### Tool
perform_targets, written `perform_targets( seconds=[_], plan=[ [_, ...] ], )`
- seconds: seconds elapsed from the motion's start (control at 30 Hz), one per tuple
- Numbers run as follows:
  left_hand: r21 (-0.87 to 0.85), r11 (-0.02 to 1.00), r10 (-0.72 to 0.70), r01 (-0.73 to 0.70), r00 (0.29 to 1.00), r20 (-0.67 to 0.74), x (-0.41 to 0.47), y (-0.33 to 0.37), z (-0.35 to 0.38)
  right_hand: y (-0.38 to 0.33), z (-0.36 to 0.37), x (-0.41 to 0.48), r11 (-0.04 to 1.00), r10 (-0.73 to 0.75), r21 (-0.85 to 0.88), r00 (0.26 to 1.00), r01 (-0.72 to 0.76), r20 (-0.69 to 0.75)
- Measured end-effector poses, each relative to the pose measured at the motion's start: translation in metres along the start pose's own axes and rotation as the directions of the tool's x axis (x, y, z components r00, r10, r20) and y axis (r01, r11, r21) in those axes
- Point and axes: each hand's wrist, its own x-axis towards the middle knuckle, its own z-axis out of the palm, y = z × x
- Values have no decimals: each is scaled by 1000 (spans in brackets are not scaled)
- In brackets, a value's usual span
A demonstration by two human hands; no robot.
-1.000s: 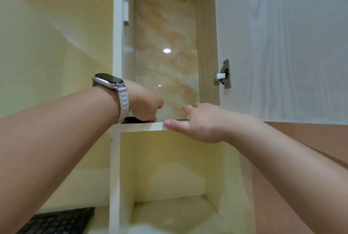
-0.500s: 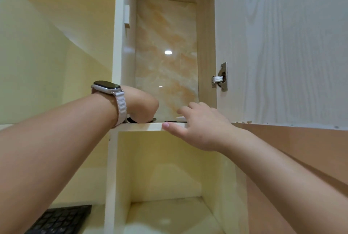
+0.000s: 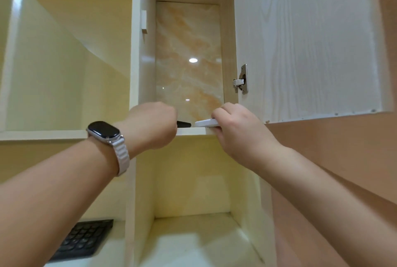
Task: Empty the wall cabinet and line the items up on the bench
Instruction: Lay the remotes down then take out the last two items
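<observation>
a flat white rectangular object point(image 3: 205, 123) lies at the front edge of the pale cabinet shelf point(image 3: 191, 131), its right end caught in the right hand point(image 3: 234, 126), whose fingers curl over the top of it while the thumb side sits under the shelf lip; the left end pokes out free toward the middle of the opening. just left of it, not touching it, a thin black flat object point(image 3: 183, 124) lies on the same shelf, its left end hidden behind the left hand point(image 3: 152, 126). that hand is closed in a fist at the shelf edge, and the black piece comes out from its finger side, but whether the fingers actually grip it cannot be told. so two items show on the shelf, one white and one black, one at each hand. the left wrist carries one watch with a dark screen and a pale ridged strap point(image 3: 108, 137). above both hands rises the glossy orange-veined marble back panel point(image 3: 189, 58) of the cabinet, and to the right of the right hand hangs one open whitish wood-grain door point(image 3: 305, 41) with two metal hinges, the lower hinge point(image 3: 241, 82) just above that hand. below the left forearm, a black keyboard point(image 3: 83, 240) lies on the pale bench.
</observation>
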Motion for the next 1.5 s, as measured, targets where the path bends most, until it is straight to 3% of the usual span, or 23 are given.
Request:
perform_targets(
  seconds=[0.1, 0.27, 0.37, 0.47, 0.6, 0.73, 0.93, 1.03, 1.13, 1.37, 1.5],
  plan=[
    [-7, 1000, 2, -3, 980, -199, -12, 3, 12, -1, -3, -8, 999, -47, -31, 993, 44, -111],
    [63, 997, -46, 47, 999, -15, -23, 4, -3, -12, -19, -29, 996, -37, -90, 989, 24, -142],
    [32, 998, -48, 51, 995, -87, -35, -5, -5, -17, -23, -42, 987, 98, -116, 988, -112, -117],
    [-87, 996, -40, 21, 972, -231, -50, -10, -3, -16, -23, -48, 978, 184, -78, 973, -196, -140],
    [-225, 974, -100, 32, 949, -298, -69, -8, 5, -14, -20, -56, 968, 243, -26, 957, -250, -160],
    [-423, 906, -187, 21, 916, -354, -92, 8, 18, -15, -27, -66, 923, 374, 146, 919, -356, -123],
    [-765, 642, -286, -45, 912, -293, -117, 37, 39, -24, -23, -98, 804, 551, 300, 833, -513, -54],
    [-854, 512, -260, -92, 931, -256, -123, 55, 52, -35, -23, -116, 764, 590, 327, 807, -556, -7],
    [-944, 306, -220, -123, 956, -196, -133, 71, 68, -50, -27, -138, 706, 656, 345, 755, -619, 12],
    [-991, -133, -79, 33, 996, 44, -155, 101, 104, -83, -22, -181, 317, 897, 513, 427, -798, 110],
    [-938, -327, 42, 115, 993, 107, -178, 121, 120, -102, -24, -218, 82, 970, 525, 188, -847, 153]
  ],
)
